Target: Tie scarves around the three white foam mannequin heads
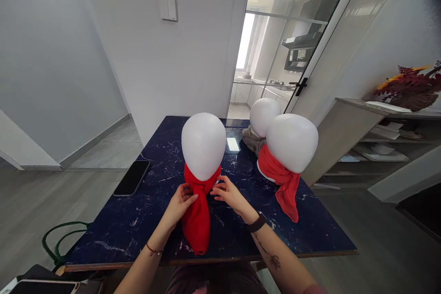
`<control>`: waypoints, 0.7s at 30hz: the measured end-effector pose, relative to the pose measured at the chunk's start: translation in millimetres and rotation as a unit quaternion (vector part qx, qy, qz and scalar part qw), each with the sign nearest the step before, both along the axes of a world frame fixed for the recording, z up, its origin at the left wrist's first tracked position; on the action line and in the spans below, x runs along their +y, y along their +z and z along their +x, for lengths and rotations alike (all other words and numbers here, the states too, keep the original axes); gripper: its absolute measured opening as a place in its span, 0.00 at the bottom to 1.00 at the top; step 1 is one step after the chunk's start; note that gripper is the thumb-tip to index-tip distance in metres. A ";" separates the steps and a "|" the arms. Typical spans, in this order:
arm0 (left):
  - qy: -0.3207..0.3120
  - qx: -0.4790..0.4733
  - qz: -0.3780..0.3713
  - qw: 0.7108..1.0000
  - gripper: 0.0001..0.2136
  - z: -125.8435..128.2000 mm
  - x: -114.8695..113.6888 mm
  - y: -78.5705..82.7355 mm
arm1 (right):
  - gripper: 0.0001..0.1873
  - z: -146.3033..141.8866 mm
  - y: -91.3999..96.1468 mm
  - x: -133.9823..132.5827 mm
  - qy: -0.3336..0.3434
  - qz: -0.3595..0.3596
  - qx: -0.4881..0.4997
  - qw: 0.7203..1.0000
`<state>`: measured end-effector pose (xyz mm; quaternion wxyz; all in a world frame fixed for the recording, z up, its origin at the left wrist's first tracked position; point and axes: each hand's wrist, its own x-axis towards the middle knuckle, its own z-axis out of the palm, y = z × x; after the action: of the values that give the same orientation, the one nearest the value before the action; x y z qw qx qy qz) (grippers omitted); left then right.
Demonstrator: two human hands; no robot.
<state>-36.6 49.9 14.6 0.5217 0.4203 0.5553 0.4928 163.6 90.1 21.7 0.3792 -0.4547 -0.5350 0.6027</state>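
Observation:
A white foam mannequin head [203, 144] stands upright on the dark blue marbled table in front of me. Around its neck a red scarf [198, 225] is wrapped, with its end hanging down the front onto the tabletop. My left hand [180, 201] is at the scarf's left side, thumb lying over the cloth and fingers curled at its edge. On the other side, my right hand [230, 194] has its fingers apart and slightly bent, with the fingertips beside the scarf near the neck. Whether those fingertips press on the cloth is hard to see.
To the right stand a second foam head [292, 142] with another red scarf [288, 193], and a third head [265, 116] with grey-brown cloth [253, 140]. A black phone [132, 178] lies at the table's left edge. Shelves [375, 147] stand beyond the right side.

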 end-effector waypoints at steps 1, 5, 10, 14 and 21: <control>0.006 0.005 0.003 1.000 0.26 -1.3 1.2 -3.3 | 0.19 0.4 -3.0 2.1 0.008 -0.002 -0.009 1.000; 0.060 0.077 0.032 0.995 0.24 -21.6 14.5 -15.2 | 0.25 14.8 -14.2 19.2 -0.059 0.072 -0.116 0.989; -0.051 0.193 0.101 0.975 0.44 -42.5 46.5 -8.2 | 0.55 25.6 -13.8 52.0 0.002 0.187 -0.160 0.969; -0.151 0.231 0.198 0.941 0.48 -41.7 68.7 -0.3 | 0.66 11.7 -18.1 67.5 0.074 0.272 -0.137 0.950; -0.200 0.175 0.164 0.950 0.47 -38.0 71.3 6.3 | 0.68 -4.4 -28.4 65.5 0.070 0.306 -0.108 0.943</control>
<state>-74.7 121.2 20.8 0.4284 0.6821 0.4537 0.3813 159.2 155.7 -6.7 0.3968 -0.3400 -0.7619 0.3827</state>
